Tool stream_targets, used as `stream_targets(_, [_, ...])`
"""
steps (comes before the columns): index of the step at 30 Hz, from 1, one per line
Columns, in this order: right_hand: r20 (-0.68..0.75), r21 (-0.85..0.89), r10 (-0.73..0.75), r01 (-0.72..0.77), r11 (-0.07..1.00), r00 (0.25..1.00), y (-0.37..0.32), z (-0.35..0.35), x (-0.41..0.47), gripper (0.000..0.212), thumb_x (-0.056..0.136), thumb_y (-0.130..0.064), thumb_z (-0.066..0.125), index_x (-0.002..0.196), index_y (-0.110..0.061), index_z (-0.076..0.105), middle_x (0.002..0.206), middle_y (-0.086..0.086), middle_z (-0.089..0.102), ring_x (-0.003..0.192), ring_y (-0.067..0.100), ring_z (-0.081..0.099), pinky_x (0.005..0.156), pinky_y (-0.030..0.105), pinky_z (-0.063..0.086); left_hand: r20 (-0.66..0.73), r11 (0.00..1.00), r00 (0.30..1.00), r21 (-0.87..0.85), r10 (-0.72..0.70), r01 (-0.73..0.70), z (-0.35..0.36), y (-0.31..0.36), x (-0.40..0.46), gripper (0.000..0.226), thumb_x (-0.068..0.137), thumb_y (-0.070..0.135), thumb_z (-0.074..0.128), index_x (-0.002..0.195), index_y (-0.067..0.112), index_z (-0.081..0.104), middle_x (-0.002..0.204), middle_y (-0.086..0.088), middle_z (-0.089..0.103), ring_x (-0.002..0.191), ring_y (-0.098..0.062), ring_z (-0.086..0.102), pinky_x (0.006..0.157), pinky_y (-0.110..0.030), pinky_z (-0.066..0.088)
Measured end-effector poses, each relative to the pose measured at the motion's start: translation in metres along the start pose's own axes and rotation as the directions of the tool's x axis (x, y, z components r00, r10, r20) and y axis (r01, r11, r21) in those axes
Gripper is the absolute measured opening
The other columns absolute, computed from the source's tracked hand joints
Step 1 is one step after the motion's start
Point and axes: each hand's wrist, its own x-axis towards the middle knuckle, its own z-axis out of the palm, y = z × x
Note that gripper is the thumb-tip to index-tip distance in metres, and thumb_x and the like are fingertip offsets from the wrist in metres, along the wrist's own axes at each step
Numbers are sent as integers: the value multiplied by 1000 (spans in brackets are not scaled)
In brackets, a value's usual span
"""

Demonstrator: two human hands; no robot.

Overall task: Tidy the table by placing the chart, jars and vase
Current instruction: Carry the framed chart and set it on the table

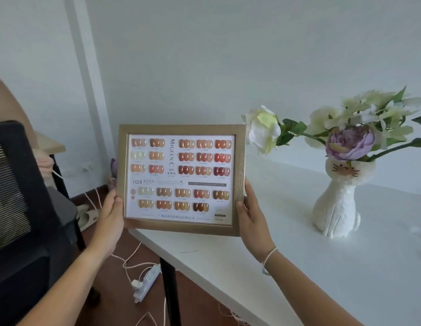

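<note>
The chart (181, 178) is a gold-framed board of nail colour samples, held upright and facing me above the left end of the white table (298, 267). My left hand (112, 215) grips its lower left edge. My right hand (250, 214) grips its lower right edge. A white cat-shaped vase (337, 201) with white and purple flowers stands on the table to the right of the chart, apart from my hands. No jars are in view.
A black mesh chair (23, 220) fills the left foreground. A white power strip (147, 282) and loose cords lie on the brown floor below the table's left edge. Another person's arm (14, 107) shows at far left. A white wall runs behind the table.
</note>
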Motion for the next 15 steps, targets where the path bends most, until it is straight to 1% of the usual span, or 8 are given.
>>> stream_targets(2, [3,2,-12,12,1000,1000,4,6,17,47,96,-30,31,141,-41,17,136,-19,43,122,8,46,101,35,44,-15,1000,1000,-23,-16,16,0,1,10,39,99,25,25,136,20,38,136,-7,51,125,-21,47,106,-38,35])
stream_targets(4, [-3,1,-16,16,1000,1000,11,9,36,46,97,-31,31,140,-41,19,138,-18,42,123,7,45,103,36,42,-22,999,999,-33,-39,38,5,1,21,40,100,25,24,138,21,35,139,-6,49,126,-19,45,108,-36,33])
stream_targets(6, [-27,6,1,-1,1000,1000,20,8,54,46,97,-30,31,141,-40,20,142,-15,40,126,10,42,106,38,40,-30,999,999,-41,-31,30,13,1,32,38,100,25,24,134,23,38,135,-2,51,118,-12,49,101,-28,35])
stream_targets(8, [-65,14,16,-15,1000,998,29,3,69,46,97,-27,30,140,-40,22,145,-11,39,129,12,40,108,39,37,-33,1000,999,-28,-13,12,26,2,43,32,99,26,24,123,31,44,131,1,53,108,-4,52,93,-23,38])
stream_targets(10, [-105,31,35,-32,999,994,40,-5,82,46,97,-24,30,140,-40,22,145,-9,39,130,13,40,109,38,35,-24,1000,1000,-3,-2,1,41,3,55,32,98,27,25,123,32,44,136,0,50,118,-11,49,101,-33,40])
stream_targets(12, [-144,50,66,-59,997,987,50,-14,92,46,97,-24,29,140,-40,22,145,-8,40,130,15,40,110,40,35,0,1000,1000,-12,-10,10,61,3,67,37,98,27,25,132,27,40,135,-1,51,123,-17,47,106,-40,38])
stream_targets(13, [-167,59,80,-71,996,983,55,-20,97,46,98,-25,29,140,-40,22,145,-8,39,130,15,40,110,42,34,5,1000,1000,-29,-10,10,72,2,71,37,99,27,25,133,26,39,130,1,53,118,-11,50,104,-35,40])
stream_targets(15, [-222,71,97,-83,994,970,66,-31,106,45,98,-25,29,140,-40,23,146,-8,39,131,15,39,111,44,34,-9,999,1000,-30,13,-13,96,2,81,30,98,23,26,121,27,45,114,5,54,98,10,52,88,-13,42])
